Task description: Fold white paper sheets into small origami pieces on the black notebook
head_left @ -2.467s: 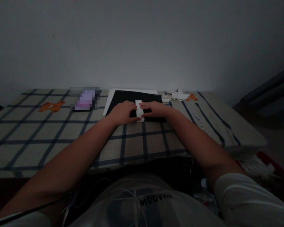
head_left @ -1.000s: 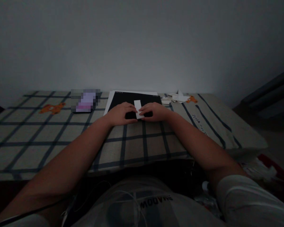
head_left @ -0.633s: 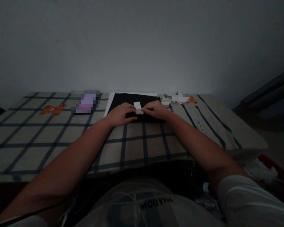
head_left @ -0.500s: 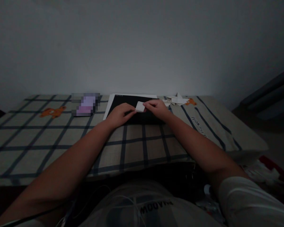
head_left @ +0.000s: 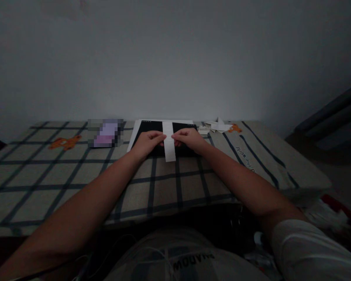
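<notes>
A long white paper strip [head_left: 169, 150] stands out lengthwise in front of me, its near end reaching past the front of a black folder-like sheet [head_left: 146, 127]. My left hand [head_left: 149, 143] pinches the strip's left edge between thumb and fingers. On the opposite edge, my right hand [head_left: 188, 138] pinches it the same way. Both hands are over the black sheet, which lies on white paper [head_left: 134, 134] that shows at its left and far edges. Faint crease lines may cross the strip, but the dim light hides detail.
A phone [head_left: 107, 132], blurred by pixelation, lies to the left on the checked tablecloth [head_left: 84, 171]. Folded white paper pieces [head_left: 218, 125] sit right of the black sheet. A wall [head_left: 175, 58] rises behind the table. White plastic-like items [head_left: 324, 214] are below at the right.
The small folded white square between my hands is now opened out into a long strip. My hands have shifted to grip its two side edges.
</notes>
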`<state>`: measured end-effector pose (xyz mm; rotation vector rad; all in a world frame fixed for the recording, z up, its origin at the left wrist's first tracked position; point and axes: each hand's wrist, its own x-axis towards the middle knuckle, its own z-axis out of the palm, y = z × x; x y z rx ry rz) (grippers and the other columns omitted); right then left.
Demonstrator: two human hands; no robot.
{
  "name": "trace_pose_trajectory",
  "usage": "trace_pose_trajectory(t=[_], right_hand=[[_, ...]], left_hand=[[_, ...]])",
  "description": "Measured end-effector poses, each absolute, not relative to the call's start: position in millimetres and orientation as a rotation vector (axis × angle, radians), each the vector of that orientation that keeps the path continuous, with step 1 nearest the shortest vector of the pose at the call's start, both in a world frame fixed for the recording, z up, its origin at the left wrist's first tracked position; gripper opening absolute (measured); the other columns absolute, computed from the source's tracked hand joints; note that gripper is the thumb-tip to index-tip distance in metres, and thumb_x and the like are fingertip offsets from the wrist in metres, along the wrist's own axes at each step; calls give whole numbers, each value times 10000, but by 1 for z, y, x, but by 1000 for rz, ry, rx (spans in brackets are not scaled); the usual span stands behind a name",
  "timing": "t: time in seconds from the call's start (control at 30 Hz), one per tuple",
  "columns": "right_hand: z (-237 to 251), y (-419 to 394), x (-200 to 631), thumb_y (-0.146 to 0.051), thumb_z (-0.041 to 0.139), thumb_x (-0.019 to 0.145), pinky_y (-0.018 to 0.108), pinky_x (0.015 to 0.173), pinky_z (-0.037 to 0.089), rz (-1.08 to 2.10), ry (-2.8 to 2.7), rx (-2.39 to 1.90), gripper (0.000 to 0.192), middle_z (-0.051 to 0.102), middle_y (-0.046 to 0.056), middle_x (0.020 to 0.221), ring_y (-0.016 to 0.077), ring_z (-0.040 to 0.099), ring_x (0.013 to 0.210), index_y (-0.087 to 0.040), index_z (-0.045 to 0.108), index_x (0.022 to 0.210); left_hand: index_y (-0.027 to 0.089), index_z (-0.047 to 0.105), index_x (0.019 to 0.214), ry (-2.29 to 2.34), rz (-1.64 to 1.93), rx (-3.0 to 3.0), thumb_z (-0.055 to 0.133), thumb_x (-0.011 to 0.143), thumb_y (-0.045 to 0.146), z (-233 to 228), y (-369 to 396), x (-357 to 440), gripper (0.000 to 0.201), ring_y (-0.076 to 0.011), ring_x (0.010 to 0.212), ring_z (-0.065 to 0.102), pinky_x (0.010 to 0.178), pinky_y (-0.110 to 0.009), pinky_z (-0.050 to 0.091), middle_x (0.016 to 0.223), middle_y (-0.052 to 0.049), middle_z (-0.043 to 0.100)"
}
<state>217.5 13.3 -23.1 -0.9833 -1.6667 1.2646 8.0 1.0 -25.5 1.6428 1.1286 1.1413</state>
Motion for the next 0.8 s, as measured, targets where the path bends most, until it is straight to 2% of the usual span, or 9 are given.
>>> trace_pose_trajectory(t=[0.13, 0.23, 0.43, 0.63, 0.8], right_hand=[[-24, 13, 214, -225, 758, 830, 238, 613, 520, 1328, -1594, -1058, 105, 700, 9, 642, 102, 604, 585, -150, 739, 759], [-26, 13, 214, -217, 771, 825, 230, 627, 530, 1387, -1561, -1062, 73, 720, 14, 672, 104, 628, 620, -155, 758, 788], [-29, 14, 215, -226, 798, 807, 231, 651, 529, 1446, -1557, -1074, 108, 724, 21, 693, 99, 632, 631, -146, 753, 751], [-27, 15, 215, -199, 793, 803, 250, 652, 524, 1375, -1554, -1091, 107, 710, 20, 687, 106, 612, 620, -144, 729, 738], [-29, 17, 216, -189, 773, 807, 247, 645, 517, 1309, -1525, -1084, 103, 704, 13, 683, 105, 608, 612, -154, 725, 723]], left_hand=[[162, 761, 802, 1137, 1192, 1518, 816, 710, 457, -28, 3, 10, 314, -130, 623, 595, 652, -273, 495, 706, -28, 711], [156, 753, 764, 1158, 1206, 1483, 831, 704, 417, -29, 4, 11, 278, -122, 598, 576, 628, -267, 482, 671, -22, 694], [145, 750, 783, 1139, 1210, 1425, 863, 702, 403, -31, 4, 14, 293, -115, 610, 601, 657, -263, 519, 707, -27, 716], [144, 770, 856, 1062, 1181, 1379, 883, 682, 465, -32, 5, 14, 382, -125, 665, 643, 682, -263, 560, 744, -35, 735], [146, 775, 824, 1098, 1060, 1397, 910, 647, 414, -31, 5, 12, 349, -131, 675, 656, 719, -288, 575, 803, -62, 764]])
